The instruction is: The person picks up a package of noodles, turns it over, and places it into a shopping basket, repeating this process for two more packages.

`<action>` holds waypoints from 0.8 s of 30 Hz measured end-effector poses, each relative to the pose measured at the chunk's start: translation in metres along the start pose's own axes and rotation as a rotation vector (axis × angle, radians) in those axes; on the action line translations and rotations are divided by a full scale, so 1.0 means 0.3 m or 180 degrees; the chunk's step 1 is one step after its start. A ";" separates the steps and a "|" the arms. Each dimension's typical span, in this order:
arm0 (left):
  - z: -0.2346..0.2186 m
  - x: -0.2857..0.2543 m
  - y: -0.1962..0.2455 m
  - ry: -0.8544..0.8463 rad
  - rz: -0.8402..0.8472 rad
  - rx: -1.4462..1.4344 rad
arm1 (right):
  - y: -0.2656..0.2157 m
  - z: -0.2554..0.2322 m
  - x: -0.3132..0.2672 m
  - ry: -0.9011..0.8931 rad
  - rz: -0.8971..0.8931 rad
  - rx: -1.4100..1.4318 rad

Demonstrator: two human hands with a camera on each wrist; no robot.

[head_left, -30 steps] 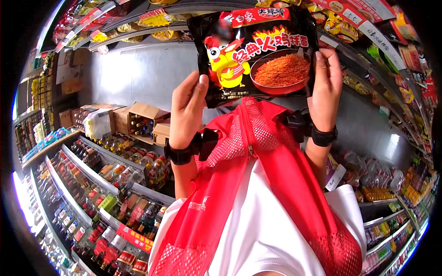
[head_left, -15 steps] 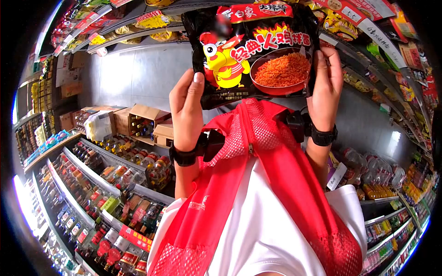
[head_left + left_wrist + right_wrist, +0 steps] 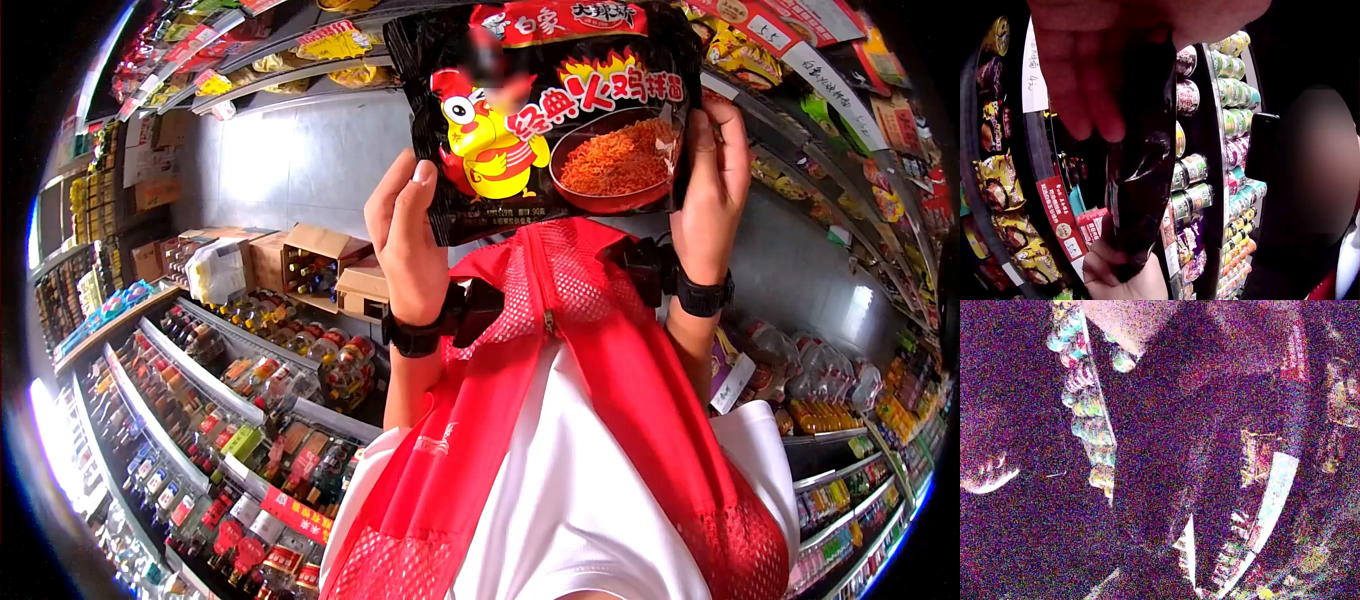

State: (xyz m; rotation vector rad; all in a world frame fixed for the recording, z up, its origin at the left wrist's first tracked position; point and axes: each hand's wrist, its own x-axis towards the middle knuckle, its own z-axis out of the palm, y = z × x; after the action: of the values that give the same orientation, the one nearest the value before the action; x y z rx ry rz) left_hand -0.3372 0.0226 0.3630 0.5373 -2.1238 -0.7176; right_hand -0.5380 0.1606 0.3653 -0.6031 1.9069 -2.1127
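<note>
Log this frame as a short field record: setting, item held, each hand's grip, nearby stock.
setting: shop aisle with stocked shelves on both sides
item: black noodle packet with a yellow chicken cartoon, held up in front of the head camera
left hand: grips the packet's left edge
right hand: grips the packet's right edge
nearby: bottles on lower left shelves, open cardboard box
right wrist view: too noisy to read

From my seat the right wrist view is all grain, so I can't read that grip there. The noodle packet (image 3: pixel 555 110) is cut off by the head view's top edge, and a patch of its print is blurred. It hides most of my right hand's (image 3: pixel 708 190) fingers. The shelf labels (image 3: pixel 295 515) are too small to read.
</note>
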 end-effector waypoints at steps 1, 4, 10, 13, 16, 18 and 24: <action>0.006 0.010 0.002 0.0009 0.0101 -0.0048 | -0.006 0.003 -0.001 0.0022 -0.0016 -0.0018; -0.006 0.077 0.048 -0.0175 -0.1418 -0.2488 | -0.020 0.000 0.004 -0.0050 -0.0313 -0.0261; 0.002 0.061 0.064 0.0063 -0.1317 -0.0692 | -0.018 -0.018 0.007 -0.0435 -0.0314 -0.0416; -0.003 0.082 0.072 0.0066 -0.2115 -0.1864 | -0.011 -0.006 0.005 -0.0441 -0.0313 -0.0332; -0.002 0.090 0.065 -0.0023 -0.2220 -0.2404 | -0.005 -0.008 0.005 -0.0457 -0.0224 -0.0282; -0.004 0.108 0.107 0.0083 -0.2329 -0.2602 | -0.001 -0.009 0.003 -0.0453 -0.0183 -0.0236; -0.015 0.071 0.043 0.0039 -0.2497 -0.3046 | 0.004 -0.003 -0.002 -0.0460 -0.0168 -0.0181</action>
State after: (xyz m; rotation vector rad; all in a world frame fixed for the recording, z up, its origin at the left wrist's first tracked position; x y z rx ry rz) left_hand -0.3477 0.0183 0.3858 0.7926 -1.2513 -1.9842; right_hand -0.5381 0.1615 0.3638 -0.8036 1.8965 -1.9922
